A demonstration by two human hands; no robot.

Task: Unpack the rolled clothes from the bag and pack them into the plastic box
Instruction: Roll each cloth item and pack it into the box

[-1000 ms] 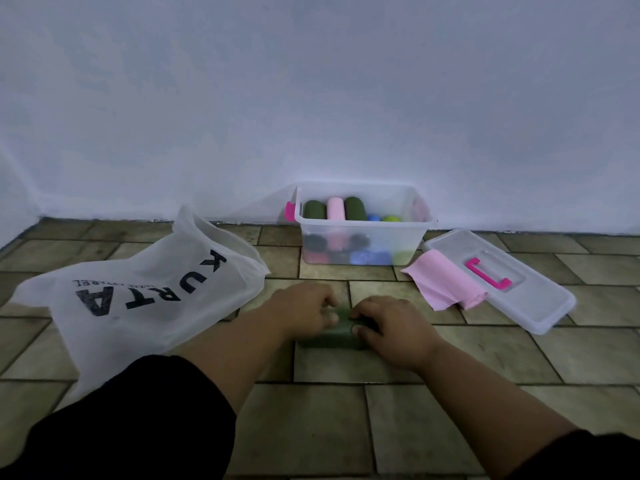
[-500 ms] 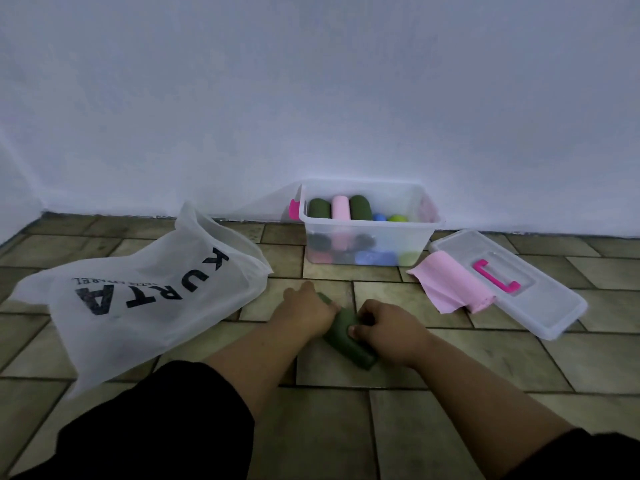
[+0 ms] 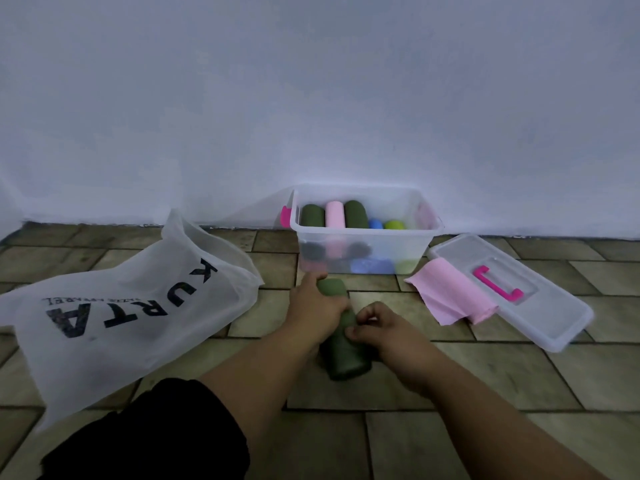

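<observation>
A dark green rolled cloth (image 3: pixel 343 358) lies on the tiled floor, pointing away from me. My left hand (image 3: pixel 313 306) grips its far half from the left. My right hand (image 3: pixel 384 329) has curled fingers pinching the roll at its right side. Behind it stands the clear plastic box (image 3: pixel 363 233) holding several rolls: dark green, pink, blue and lime. The white bag (image 3: pixel 128 306) printed KURTA lies flat at the left.
The box's clear lid (image 3: pixel 540 310) with a pink handle lies on the floor at the right. A partly unrolled pink cloth (image 3: pixel 450 294) rests against its near left edge. A white wall runs behind the box.
The green roll has turned from lying crosswise to pointing away from me. My left hand moved forward along it and my right hand shifted to its side.
</observation>
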